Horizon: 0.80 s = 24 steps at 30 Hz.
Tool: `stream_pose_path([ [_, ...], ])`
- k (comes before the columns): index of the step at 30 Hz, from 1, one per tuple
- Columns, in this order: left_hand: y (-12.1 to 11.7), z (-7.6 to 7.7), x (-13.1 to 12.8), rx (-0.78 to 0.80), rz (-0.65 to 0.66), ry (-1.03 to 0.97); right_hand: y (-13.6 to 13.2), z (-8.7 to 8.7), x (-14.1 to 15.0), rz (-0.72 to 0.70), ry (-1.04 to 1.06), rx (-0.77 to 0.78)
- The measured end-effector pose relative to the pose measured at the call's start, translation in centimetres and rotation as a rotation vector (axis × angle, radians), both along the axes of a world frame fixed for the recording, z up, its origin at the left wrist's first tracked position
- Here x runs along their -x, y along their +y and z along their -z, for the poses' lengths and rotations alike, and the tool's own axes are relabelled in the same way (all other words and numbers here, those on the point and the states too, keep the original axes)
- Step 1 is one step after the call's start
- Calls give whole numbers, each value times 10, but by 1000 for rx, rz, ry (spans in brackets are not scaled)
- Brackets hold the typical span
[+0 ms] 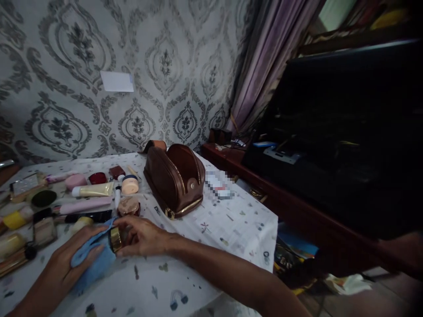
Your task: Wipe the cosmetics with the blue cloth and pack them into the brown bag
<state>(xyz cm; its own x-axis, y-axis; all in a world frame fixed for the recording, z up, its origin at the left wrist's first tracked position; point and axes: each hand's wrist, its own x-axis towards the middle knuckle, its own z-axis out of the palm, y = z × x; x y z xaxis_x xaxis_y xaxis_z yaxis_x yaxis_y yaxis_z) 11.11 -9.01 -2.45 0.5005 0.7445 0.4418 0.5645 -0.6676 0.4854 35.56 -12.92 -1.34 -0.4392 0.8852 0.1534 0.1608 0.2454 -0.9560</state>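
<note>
Between my hands, above the front of the table, is a small round container with a shiny gold band [115, 239]. My right hand [143, 235] grips it, thumb and fingers on its right side. My left hand [68, 259] is closed on a light blue cloth [95, 262], which presses against the container's left side and hides part of it. Just beyond my fingers lies a round compact [129, 205]. Farther right stands a brown cosmetic bag [173, 180], unzipped along its top, its inside mostly hidden.
Several cosmetics cover the table's left side, among them a cream tube [93, 189], a pink tube [86, 205] and a foundation bottle [44, 229]. A patterned white cloth [211, 246] covers the table. A dark television [346, 132] stands on a reddish cabinet [264, 189] at right.
</note>
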Motion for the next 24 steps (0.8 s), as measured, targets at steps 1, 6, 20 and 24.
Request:
stream_pose_path([
  [1, -1, 0, -1, 37, -12, -11, 1, 2, 0, -5, 13, -1],
  [6, -7, 1, 0, 79, -51, -62, 0, 3, 0, 25, -25, -3],
  [20, 7, 25, 5, -271, 24, 177, -1, -6, 2, 95, -133, -1],
  [24, 7, 22, 3, -241, 24, 96, 1, -1, 3, 147, -152, -114],
])
